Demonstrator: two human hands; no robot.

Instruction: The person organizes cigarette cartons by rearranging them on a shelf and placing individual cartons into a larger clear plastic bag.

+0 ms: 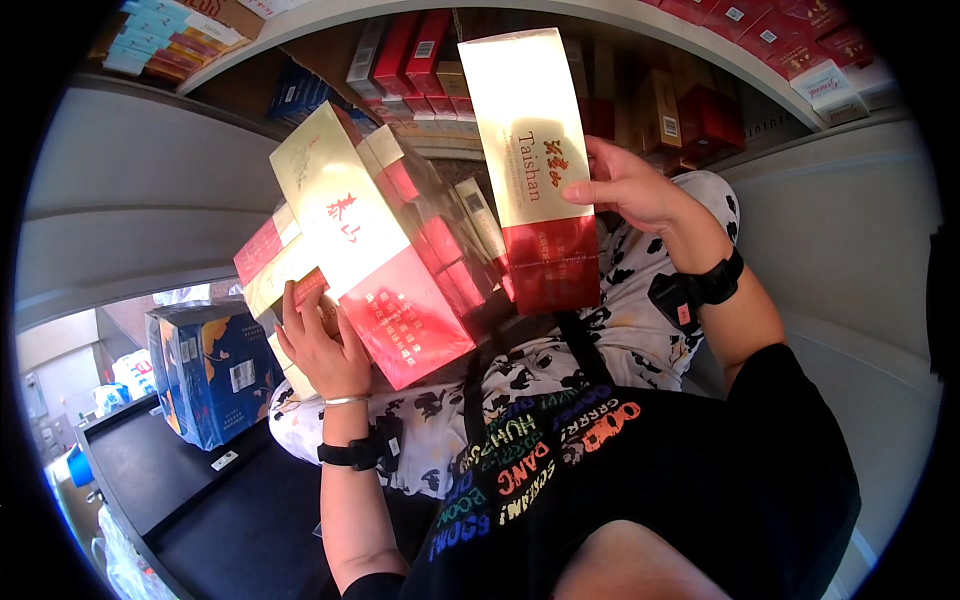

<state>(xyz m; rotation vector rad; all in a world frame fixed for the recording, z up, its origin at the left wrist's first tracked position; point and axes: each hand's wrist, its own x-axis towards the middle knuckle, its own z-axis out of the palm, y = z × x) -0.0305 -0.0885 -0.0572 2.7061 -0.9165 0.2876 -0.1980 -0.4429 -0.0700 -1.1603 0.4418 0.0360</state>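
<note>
My right hand (626, 187) grips the edge of a cream-and-red Taishan cigarette carton (546, 184), its thumb on the front; the carton stands nearly upright. My left hand (319, 341) is against a bundle of cartons above my lap, fingers spread over the end of a lower cream-and-red carton (289, 266). A large cream-and-red carton (367, 255) leans at a slant just beside those fingers. Behind it sit smaller cream-and-red boxes (439, 236) under clear film, and a narrow carton (480, 217) shows between the bundle and the right-hand carton. Glare washes out parts of the fronts.
Ahead, a cabinet shelf (442, 139) holds red, silver and gold cartons. Cigarette packs (772, 34) fill the upper shelf above a curved edge. Grey panels (847, 217) flank me. To the left, a blue box (217, 371) in plastic stands on a black surface (247, 495).
</note>
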